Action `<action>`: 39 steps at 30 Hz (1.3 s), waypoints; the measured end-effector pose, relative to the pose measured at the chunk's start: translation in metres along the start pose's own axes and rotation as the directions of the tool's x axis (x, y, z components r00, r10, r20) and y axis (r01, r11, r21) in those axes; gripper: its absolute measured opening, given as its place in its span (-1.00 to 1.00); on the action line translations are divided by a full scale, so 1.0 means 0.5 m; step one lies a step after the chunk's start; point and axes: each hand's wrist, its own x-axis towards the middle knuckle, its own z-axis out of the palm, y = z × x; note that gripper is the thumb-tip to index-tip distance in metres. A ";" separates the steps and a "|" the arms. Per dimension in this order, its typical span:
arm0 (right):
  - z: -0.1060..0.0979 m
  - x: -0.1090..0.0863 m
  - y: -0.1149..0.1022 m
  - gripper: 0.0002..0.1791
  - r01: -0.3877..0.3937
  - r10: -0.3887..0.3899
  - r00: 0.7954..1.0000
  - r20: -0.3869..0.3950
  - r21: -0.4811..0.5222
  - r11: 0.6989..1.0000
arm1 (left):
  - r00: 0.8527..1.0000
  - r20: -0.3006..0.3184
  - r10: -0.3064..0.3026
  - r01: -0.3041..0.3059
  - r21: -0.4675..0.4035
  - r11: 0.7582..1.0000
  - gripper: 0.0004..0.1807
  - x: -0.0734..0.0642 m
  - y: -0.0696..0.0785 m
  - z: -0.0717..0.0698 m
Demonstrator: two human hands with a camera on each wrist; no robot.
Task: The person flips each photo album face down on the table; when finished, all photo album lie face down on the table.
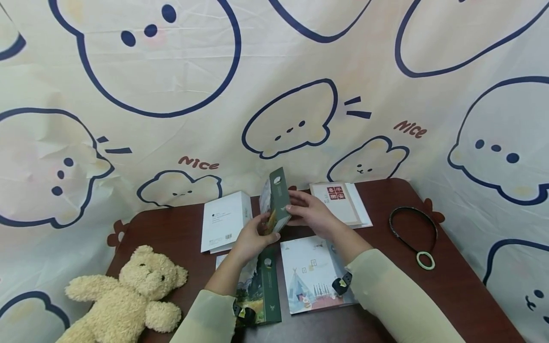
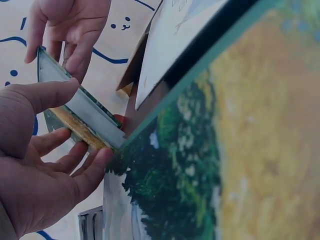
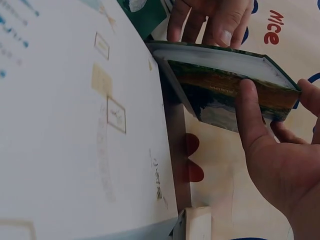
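Observation:
A green book (image 1: 279, 193) with a painted cover is held tilted above the back middle of the table by both hands. My left hand (image 1: 252, 238) grips its lower left end; in the left wrist view the thumb lies over the page edges and the fingers support the cover beneath. At the opposite end, my right hand (image 1: 312, 213) holds the book between thumb and fingers, as the right wrist view shows. Below the left forearm lies another green book (image 1: 270, 286) with a landscape cover, partly hidden. A white book (image 1: 306, 271) with a tent drawing lies under the right forearm.
A white book (image 1: 225, 221) stands at the back left, and a beige book (image 1: 339, 205) with red characters lies back right. The teddy bear (image 1: 146, 286) is at the left edge. A dark cord with a pale green ring (image 1: 425, 260) lies right. A printed cloth (image 1: 283, 57) hangs behind.

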 end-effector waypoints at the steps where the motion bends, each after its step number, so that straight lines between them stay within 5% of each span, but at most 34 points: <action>1: -0.002 -0.001 0.000 -0.30 -0.004 0.004 1.000 -0.004 0.002 1.000 | 1.000 0.003 0.000 0.000 0.001 1.000 -0.24 0.000 -0.001 0.000; 14: -0.018 -0.003 0.014 -0.30 -0.025 0.024 0.998 -0.057 -0.019 0.999 | 0.999 0.039 0.008 -0.009 0.020 1.000 -0.30 0.006 -0.010 0.000; 31: -0.042 -0.009 0.047 -0.25 -0.098 0.065 0.985 -0.160 -0.206 0.974 | 0.995 0.094 0.014 -0.026 0.133 0.991 -0.28 0.000 -0.008 0.002; 35: -0.041 -0.007 0.051 -0.27 -0.125 0.051 0.977 -0.206 -0.361 0.924 | 0.995 0.102 0.006 -0.020 0.140 0.990 -0.28 0.002 -0.008 0.002; 39: -0.040 -0.005 0.055 -0.31 -0.162 0.012 0.968 -0.252 -0.584 0.795 | 0.993 0.114 0.002 -0.019 0.148 0.989 -0.28 0.004 -0.007 0.004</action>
